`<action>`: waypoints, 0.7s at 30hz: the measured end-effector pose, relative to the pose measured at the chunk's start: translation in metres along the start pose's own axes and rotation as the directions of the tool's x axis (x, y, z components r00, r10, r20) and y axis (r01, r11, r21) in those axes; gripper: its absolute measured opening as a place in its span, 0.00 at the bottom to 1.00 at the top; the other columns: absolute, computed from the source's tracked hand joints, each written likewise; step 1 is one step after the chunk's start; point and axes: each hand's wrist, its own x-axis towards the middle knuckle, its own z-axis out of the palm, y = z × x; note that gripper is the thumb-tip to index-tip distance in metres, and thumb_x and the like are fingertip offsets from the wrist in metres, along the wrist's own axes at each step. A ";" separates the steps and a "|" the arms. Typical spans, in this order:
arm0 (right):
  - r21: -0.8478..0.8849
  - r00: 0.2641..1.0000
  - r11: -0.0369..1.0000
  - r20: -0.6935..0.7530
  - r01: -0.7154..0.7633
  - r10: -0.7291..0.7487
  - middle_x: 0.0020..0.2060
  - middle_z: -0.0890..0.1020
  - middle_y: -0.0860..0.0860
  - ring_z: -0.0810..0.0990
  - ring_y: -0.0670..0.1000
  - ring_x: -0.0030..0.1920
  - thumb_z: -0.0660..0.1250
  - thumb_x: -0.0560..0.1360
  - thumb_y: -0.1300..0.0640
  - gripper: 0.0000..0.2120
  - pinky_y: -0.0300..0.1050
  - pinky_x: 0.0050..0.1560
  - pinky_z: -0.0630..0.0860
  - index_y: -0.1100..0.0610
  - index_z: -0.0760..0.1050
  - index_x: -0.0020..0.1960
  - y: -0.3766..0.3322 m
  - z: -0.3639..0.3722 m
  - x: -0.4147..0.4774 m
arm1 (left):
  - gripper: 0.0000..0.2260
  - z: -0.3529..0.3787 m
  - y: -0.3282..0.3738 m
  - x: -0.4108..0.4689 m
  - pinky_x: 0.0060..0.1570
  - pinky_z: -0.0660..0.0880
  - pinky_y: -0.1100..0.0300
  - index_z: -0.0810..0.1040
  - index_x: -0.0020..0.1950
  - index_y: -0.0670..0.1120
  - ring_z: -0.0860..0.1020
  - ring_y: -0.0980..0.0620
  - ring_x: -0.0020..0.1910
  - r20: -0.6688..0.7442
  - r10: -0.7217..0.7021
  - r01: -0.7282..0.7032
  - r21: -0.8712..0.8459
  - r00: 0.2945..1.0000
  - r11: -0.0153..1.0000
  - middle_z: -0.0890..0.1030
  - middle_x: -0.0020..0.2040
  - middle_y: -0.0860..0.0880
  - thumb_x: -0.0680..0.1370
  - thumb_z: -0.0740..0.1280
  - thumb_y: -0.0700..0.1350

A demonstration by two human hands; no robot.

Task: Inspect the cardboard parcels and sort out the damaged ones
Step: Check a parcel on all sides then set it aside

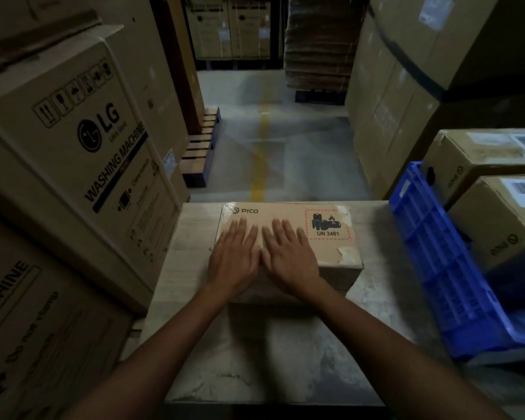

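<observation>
step in hand: inspection. left hand (234, 256) and right hand (288, 253) lie flat, fingers straight, gripping nothing, on the brown cardboard parcel (331, 268). its torn right corner suggests damage; next, grip and set aside.

The parcel (285, 213) was matt brown cardboard, with glossy clear tape (229, 207) over its far left corner and its right corners scuffed to paler, rough paper (347, 253). The table top (270, 359) had a pale, mottled, dull finish (stone or worn laminate, hard to tell). The crate (437, 268) was blue moulded plastic with a slight sheen. The washing-machine cartons (73, 140) were matt printed cardboard. The pallet (200, 147) had bare wooden slats, and the floor (300, 165) was smooth concrete with a faint shine.
</observation>
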 end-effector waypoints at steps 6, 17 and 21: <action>-0.049 0.998 0.998 -0.054 0.037 -0.040 0.65 0.76 0.56 0.73 0.59 0.66 0.51 0.80 0.42 0.24 0.58 0.66 0.68 0.53 0.73 0.67 0.006 -0.013 0.014 | 0.32 -0.018 0.005 0.021 0.68 0.65 0.49 0.65 0.77 0.49 0.67 0.43 0.71 0.071 0.003 -0.010 0.094 0.997 0.996 0.69 0.73 0.41 0.77 0.43 0.57; 0.038 0.994 0.999 0.109 -0.025 0.021 0.82 0.46 0.57 0.42 0.56 0.82 0.46 0.84 0.38 0.31 0.58 0.80 0.41 0.49 0.48 0.83 0.035 -0.008 0.023 | 0.24 -0.013 0.016 0.041 0.76 0.55 0.48 0.61 0.79 0.48 0.58 0.44 0.78 0.152 0.007 -0.011 0.025 0.988 1.000 0.61 0.79 0.42 0.83 0.53 0.52; 0.065 0.996 0.994 0.019 -0.091 0.090 0.82 0.53 0.58 0.47 0.57 0.82 0.43 0.82 0.40 0.32 0.60 0.79 0.45 0.54 0.55 0.81 0.036 -0.014 0.016 | 0.23 -0.014 0.038 0.043 0.78 0.49 0.49 0.60 0.80 0.47 0.52 0.45 0.80 0.116 0.013 0.001 -0.121 0.993 0.993 0.56 0.81 0.43 0.85 0.52 0.50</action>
